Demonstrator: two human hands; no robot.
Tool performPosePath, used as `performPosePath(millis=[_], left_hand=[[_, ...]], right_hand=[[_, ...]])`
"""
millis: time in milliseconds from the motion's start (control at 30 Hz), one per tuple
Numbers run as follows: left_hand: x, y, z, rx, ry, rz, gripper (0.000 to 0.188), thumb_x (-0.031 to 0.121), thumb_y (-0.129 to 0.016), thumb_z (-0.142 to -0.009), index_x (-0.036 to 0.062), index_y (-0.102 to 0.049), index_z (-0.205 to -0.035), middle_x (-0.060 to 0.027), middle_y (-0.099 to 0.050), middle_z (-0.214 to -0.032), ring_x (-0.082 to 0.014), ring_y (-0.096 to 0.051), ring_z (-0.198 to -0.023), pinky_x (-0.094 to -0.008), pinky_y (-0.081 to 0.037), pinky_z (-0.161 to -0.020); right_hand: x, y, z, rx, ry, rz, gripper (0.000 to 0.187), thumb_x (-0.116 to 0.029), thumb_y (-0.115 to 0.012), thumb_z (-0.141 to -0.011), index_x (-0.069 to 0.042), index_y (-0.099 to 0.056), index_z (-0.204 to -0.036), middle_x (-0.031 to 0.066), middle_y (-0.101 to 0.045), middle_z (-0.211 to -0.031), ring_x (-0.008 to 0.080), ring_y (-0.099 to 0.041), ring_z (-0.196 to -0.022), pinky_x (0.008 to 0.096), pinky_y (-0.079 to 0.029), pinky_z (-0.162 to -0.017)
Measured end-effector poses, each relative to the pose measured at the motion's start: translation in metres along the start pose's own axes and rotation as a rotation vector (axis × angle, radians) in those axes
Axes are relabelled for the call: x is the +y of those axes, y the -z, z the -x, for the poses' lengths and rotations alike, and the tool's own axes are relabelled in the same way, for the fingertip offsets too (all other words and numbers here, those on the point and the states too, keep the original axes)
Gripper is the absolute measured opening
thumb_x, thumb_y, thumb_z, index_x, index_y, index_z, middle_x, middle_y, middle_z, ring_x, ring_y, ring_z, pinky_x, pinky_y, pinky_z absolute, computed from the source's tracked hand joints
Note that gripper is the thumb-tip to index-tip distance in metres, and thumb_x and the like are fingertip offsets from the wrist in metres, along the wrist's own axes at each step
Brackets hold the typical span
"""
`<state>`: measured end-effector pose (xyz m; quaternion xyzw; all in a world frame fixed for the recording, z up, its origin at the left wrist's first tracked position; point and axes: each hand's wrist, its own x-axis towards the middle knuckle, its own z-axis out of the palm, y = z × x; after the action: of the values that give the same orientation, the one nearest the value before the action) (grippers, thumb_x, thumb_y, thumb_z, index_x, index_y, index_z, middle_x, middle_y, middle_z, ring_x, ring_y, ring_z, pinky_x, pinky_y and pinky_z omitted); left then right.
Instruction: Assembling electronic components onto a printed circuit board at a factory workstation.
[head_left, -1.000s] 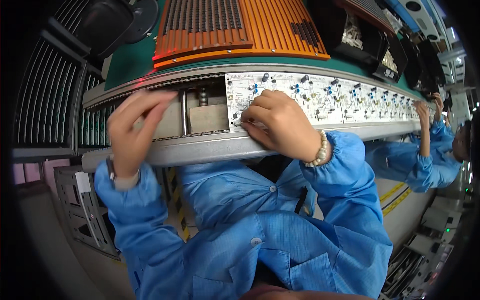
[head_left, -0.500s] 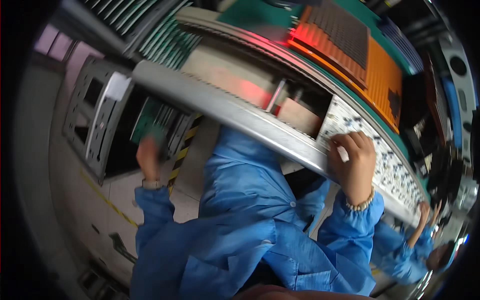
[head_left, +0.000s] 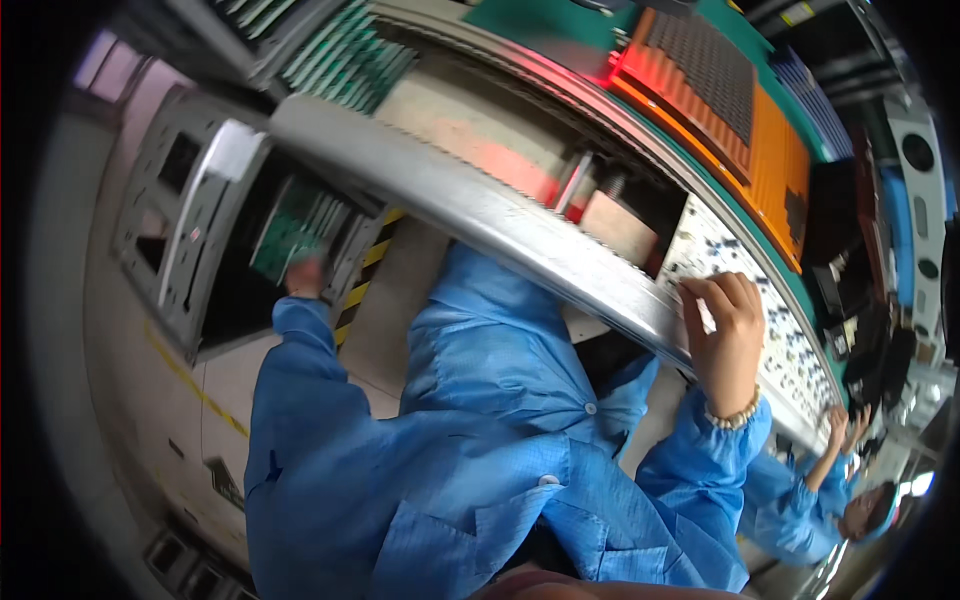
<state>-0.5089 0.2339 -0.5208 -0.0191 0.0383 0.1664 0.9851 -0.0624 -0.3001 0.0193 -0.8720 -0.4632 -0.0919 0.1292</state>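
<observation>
My right hand (head_left: 730, 325) is over the near edge of a white circuit board (head_left: 715, 240) dotted with small dark parts. Its thumb and forefinger curl together in a pinch at the board's near left part; whether anything small is between them is hidden. The board lies between the rails of a metal conveyor (head_left: 470, 208). Away to the left, my left hand (head_left: 305, 275) reaches down to a dark metal rack (head_left: 195, 240) with green boards (head_left: 290, 235) slotted in it. Motion smears its fingers, so their grip does not show.
Orange ribbed trays (head_left: 775, 165) and a dark ribbed tray (head_left: 700, 85) lie on the green mat beyond the conveyor. Another rack with green boards (head_left: 350, 65) stands at its left end. A co-worker (head_left: 800, 510) in blue works at far right. Yellow-black tape (head_left: 365, 275) marks the floor.
My left hand has moved slightly up, deeper toward the rack's green boards. My right hand stays pinched at the white board; the whole view has shifted a little.
</observation>
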Motion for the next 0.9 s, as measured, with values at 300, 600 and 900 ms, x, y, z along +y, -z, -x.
performPosePath(millis=[300,600,900], left_hand=[[0.082,-0.003,-0.046,-0.666,0.543,-2.226,0.031,0.011,-0.064,-0.084,0.0086,-0.065,-0.115,-0.0091,-0.065,-0.113,-0.0289,-0.061,-0.106,-0.0510,-0.052,-0.085],[-0.056,0.019,-0.092,-0.564,0.528,-1.508,0.023,0.011,-0.060,-0.088,0.0076,-0.063,-0.111,-0.0090,-0.064,-0.108,-0.0260,-0.061,-0.101,-0.0452,-0.051,-0.083],[-0.131,0.026,-0.057,-0.268,0.419,-0.890,0.014,0.012,-0.056,-0.093,0.0065,-0.062,-0.105,-0.0088,-0.062,-0.101,-0.0228,-0.060,-0.096,-0.0386,-0.050,-0.080]], right_hand=[[-0.002,-0.001,0.000,-0.061,-0.085,0.041,0.011,-0.003,-0.074,-0.074,-0.004,-0.068,-0.083,0.0079,-0.060,-0.077,0.0266,-0.058,-0.077,0.0374,-0.046,-0.072],[-0.007,0.001,-0.011,-0.149,-0.143,0.023,0.011,-0.004,-0.076,-0.072,-0.004,-0.068,-0.080,0.0070,-0.062,-0.078,0.0242,-0.059,-0.076,0.0354,-0.048,-0.070],[-0.004,-0.006,0.001,-0.096,-0.172,0.009,0.010,-0.005,-0.074,-0.074,-0.004,-0.066,-0.081,0.0075,-0.060,-0.078,0.0255,-0.059,-0.077,0.0356,-0.047,-0.071]])
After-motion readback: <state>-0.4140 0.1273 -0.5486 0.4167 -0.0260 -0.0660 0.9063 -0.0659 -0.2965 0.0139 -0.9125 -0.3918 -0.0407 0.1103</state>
